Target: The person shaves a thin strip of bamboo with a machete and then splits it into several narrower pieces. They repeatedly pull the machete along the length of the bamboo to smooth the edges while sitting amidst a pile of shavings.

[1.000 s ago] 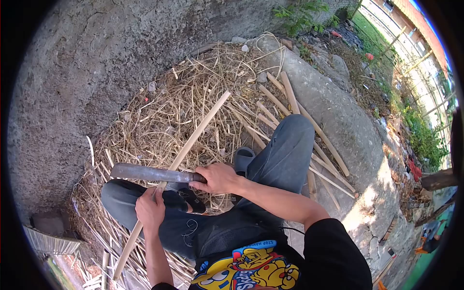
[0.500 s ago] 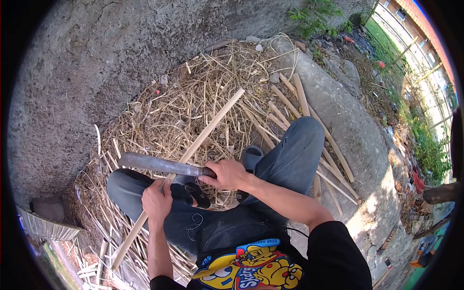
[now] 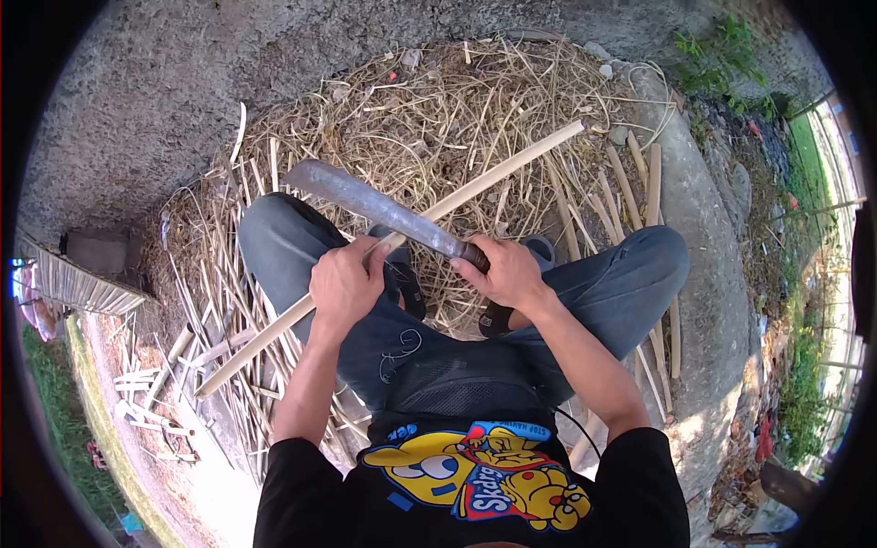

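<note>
My left hand (image 3: 345,281) is closed around a long, pale bamboo strip (image 3: 512,167), which slants from the lower left up to the right in front of me. In my right hand (image 3: 508,276) is the handle of a machete (image 3: 379,208). Its dull grey blade points to the upper left and lies across the strip, close to my left thumb. Blade and strip seem to touch where they cross. The fingers of my right hand wrap the handle, so most of the grip is hidden.
Dry shavings (image 3: 402,137) cover the ground before my bent legs. Split bamboo strips (image 3: 242,310) pile up at the left; bamboo pieces (image 3: 653,183) lie at the right on a concrete slab (image 3: 722,301). A rough wall (image 3: 183,110) rises at the far side.
The view has turned, so the scene sits tilted differently. The strip now slants lower, and my left hand and the machete blade meet farther along it. Both hands keep their holds.
</note>
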